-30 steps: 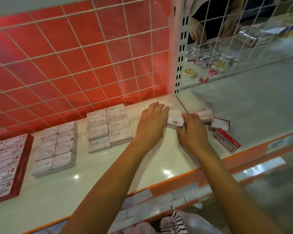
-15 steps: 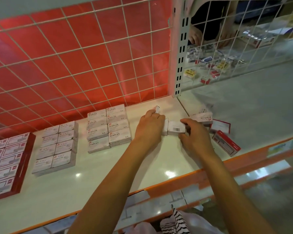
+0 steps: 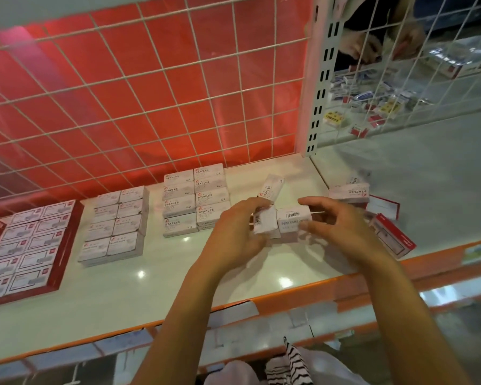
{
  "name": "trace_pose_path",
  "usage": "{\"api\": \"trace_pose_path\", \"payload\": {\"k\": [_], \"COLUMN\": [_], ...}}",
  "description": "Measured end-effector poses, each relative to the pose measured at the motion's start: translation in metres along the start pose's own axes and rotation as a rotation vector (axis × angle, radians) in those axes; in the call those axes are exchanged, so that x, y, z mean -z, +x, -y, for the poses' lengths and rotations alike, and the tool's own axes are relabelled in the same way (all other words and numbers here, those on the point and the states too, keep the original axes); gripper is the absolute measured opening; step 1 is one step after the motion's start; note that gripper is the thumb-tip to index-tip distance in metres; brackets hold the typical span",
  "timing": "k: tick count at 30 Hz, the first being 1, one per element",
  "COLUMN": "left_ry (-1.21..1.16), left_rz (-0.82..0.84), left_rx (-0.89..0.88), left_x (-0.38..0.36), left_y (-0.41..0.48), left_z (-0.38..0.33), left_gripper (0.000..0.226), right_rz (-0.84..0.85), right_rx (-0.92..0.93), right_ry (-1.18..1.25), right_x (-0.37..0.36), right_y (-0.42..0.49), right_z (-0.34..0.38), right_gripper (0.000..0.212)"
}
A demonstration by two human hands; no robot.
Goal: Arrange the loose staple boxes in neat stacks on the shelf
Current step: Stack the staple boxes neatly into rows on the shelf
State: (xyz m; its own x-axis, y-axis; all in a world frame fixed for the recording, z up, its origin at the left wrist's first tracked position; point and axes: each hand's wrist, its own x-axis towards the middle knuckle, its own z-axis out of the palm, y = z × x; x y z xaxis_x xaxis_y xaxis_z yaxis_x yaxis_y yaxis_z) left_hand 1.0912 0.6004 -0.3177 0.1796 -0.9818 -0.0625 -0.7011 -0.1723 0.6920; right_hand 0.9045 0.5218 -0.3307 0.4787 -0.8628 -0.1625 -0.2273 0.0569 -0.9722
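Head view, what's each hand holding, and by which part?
Left hand grips one white box by its left edge; right hand pinches the adjoining box at its right end.

Loose staple boxes point(image 3: 293, 222) mid-shelf (one tilted), seemingly neat stacks point(image 3: 196, 200) left

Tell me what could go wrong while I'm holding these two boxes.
The tilted box by the left hand looks unsteady and may fall over. The red box lies near the shelf front edge; the right hand could knock it off. The left hand's box and the right hand's box could collide and slip.
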Motion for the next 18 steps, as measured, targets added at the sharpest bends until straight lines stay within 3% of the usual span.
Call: {"api": "trace_pose_path", "payload": {"k": [7,10,12,18], "left_ry": [-0.364,-0.665,-0.716,-0.679], "left_rz": [0.032,0.032,0.033,0.058], "left_rx": [0.029,0.19,0.242,0.284], "left_x": [0.012,0.02,0.027,0.052], "left_y": [-0.03,-0.041,-0.047,-0.066], "left_z": [0.027,0.035,0.041,0.073], "left_gripper": [0.039,0.036,0.036,0.081], "right_rz": [0.023,0.009,0.019,0.062], "right_rx": [-0.026,-0.067,-0.085,-0.112], "right_ry": [0.093,0.101,0.152,0.232], "right_x": [-0.032,-0.051,-0.063,-0.108], "right_y": [-0.002,-0.003,-0.004,-0.006], "right_z": [0.005,0.009,0.014,0.024], "right_gripper": [0.012,0.02,0.025,0.026]}}
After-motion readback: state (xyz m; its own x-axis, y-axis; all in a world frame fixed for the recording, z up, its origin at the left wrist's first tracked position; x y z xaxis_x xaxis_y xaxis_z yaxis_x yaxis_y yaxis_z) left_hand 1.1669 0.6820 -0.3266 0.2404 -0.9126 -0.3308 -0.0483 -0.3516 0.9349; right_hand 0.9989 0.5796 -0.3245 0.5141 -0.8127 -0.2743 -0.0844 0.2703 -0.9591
